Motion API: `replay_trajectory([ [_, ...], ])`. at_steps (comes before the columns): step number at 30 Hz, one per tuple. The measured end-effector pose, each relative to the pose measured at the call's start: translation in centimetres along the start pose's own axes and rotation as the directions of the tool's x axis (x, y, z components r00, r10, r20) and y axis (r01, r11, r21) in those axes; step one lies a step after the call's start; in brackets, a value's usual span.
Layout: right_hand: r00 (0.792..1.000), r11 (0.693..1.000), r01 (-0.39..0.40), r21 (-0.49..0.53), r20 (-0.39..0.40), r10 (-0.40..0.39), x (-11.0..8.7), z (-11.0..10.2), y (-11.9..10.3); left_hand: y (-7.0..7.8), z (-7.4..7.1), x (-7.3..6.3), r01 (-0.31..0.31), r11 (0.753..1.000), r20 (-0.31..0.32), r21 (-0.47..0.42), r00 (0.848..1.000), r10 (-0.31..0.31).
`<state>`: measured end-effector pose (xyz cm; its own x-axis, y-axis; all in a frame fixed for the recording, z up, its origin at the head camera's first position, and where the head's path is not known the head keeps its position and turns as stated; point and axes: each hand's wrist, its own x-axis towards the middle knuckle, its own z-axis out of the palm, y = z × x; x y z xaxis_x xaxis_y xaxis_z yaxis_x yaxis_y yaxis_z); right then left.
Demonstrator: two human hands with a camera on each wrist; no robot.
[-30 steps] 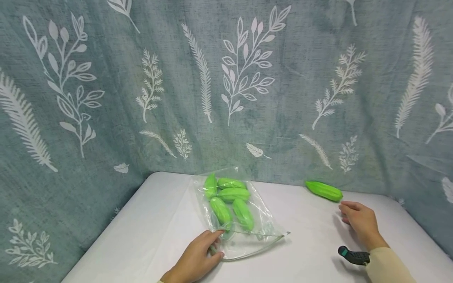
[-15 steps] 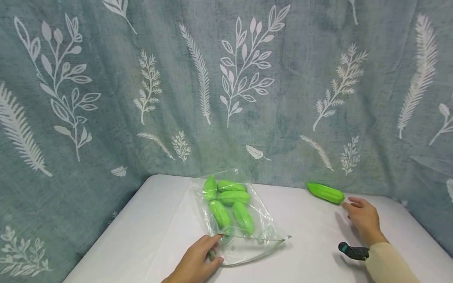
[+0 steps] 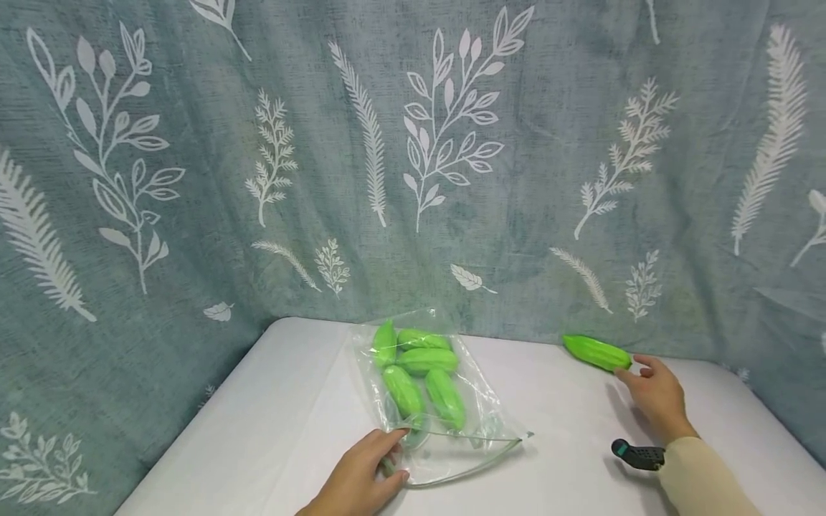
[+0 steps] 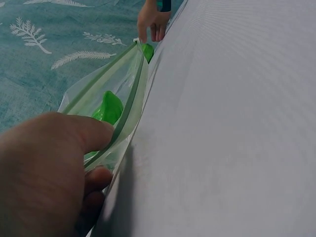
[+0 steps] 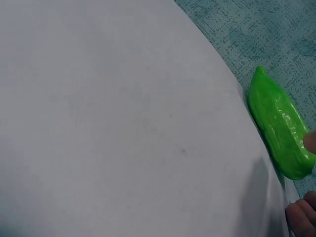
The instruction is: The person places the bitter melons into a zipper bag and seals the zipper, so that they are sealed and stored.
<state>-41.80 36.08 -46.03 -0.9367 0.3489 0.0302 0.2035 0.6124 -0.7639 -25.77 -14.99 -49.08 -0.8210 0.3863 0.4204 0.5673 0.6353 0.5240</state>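
Pinching the near lip of the clear zip bag (image 3: 439, 401), the left hand (image 3: 361, 480) sits at about 6 o'clock on the white table (image 3: 568, 459); thumb over, fingers under the zip strip, so the mouth gapes toward the person. Left wrist view confirms the hold: thumb (image 4: 84, 133) on the green zip line, bag mouth lifted off the surface. Five green gourds (image 3: 419, 373) lie inside, bunched at the bag's far end near 12 o'clock. Loose gourd (image 3: 596, 352) lies at roughly 2 o'clock, right at the table's back edge against the leaf-print curtain (image 3: 413, 158). Right hand (image 3: 652, 398) is just at its near end, fingers loosely extended, fingertips touching or almost touching the tip; not wrapped round it. Right wrist view shows a fingertip (image 5: 310, 143) at the gourd's end, no closed hold visible. Wrist-worn camera (image 3: 635, 454) shows by the cream sleeve (image 3: 703, 480).
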Motion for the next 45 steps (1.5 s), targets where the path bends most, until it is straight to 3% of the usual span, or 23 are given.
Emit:
replay_trajectory([
  [7, 1.0, 0.999, 0.016, 0.033, -0.005, -0.016, 0.3, 0.9, -0.6, -0.3, -0.2, -0.1, -0.017, 1.0, -0.008, 0.013, 1.0, 0.017],
  [17, 0.999, 0.999, 0.002, 0.038, 0.035, -0.004, 0.3, 1.2, -1.5, -0.2, -0.6, -0.2, 0.084, 0.996, 0.057, -0.022, 0.995, -0.082],
  [28, 0.997, 1.0, 0.014, 0.016, 0.072, -0.015, 0.5, 1.0, -1.2, -0.1, -0.3, -0.1, 0.023, 0.999, 0.02, -0.044, 1.0, -0.023],
  [36, 0.99, 0.993, 0.075, -0.092, 0.123, -0.064, 1.1, 0.8, -1.5, -0.3, -0.2, -0.2, -0.015, 1.0, -0.009, -0.023, 1.0, 0.014],
  [45, 0.988, 0.981, 0.124, -0.148, 0.108, -0.109, 1.0, 1.1, -1.8, -0.5, 0.1, -0.1, -0.002, 1.0, -0.007, -0.025, 1.0, 0.002],
])
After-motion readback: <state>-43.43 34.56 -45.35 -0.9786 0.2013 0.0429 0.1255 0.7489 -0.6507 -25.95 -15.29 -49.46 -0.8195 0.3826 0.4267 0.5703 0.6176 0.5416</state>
